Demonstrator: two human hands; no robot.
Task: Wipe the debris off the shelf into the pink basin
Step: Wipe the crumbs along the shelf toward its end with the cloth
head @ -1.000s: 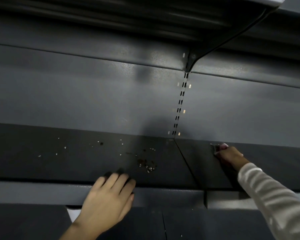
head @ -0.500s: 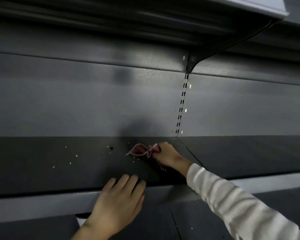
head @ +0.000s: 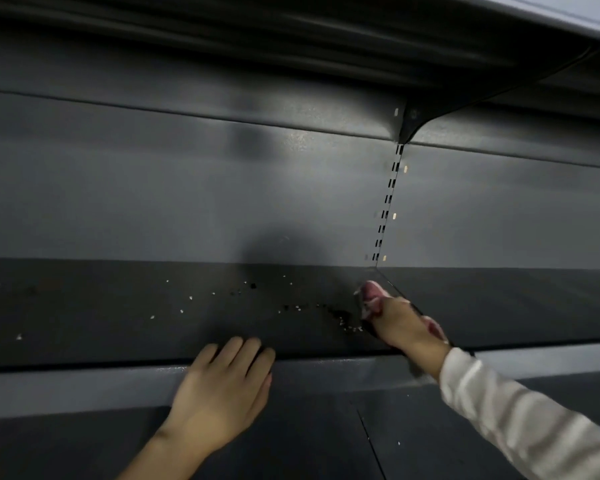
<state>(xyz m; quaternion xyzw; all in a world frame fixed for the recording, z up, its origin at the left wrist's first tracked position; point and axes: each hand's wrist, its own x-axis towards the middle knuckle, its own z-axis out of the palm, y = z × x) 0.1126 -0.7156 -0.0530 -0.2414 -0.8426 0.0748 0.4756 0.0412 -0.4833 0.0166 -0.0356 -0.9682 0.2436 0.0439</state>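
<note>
On the dark grey shelf (head: pixel 84 313), roughly at its middle, lies the debris (head: pixel 340 315): a loose dark cluster with pale specks just left of the right hand (head: pixel 400 323), plus a thin scatter of pale crumbs running leftward across the shelf toward its far left end. Right hand: fingers curled round a pink cloth (head: pixel 371 294), which it grips and holds down against the shelf beside the seam (head: pixel 400 295) where two shelf panels meet; one pink end shows above the knuckles, another bit shows at the wrist side. Cloth edge sits just beside the dark cluster; contact between them cannot be told through motion blur. Right arm wears a pale long sleeve (head: pixel 534 420) entering from the lower right. Left hand (head: pixel 222 386): palm down, fingers straight and close together, resting on the front lip of the shelf with fingertips reaching onto the shelf top; it holds nothing. Left forearm bare, entering from the bottom edge. Left hand and right hand are well apart, with the dark cluster lying between them and further back. Behind the shelf stands a grey back panel (head: pixel 153 202) with a slotted upright strip (head: pixel 388 199) rising from the seam to a bracket (head: pixel 409 126) under the upper shelf (head: pixel 551 15). Pink basin not in view
</note>
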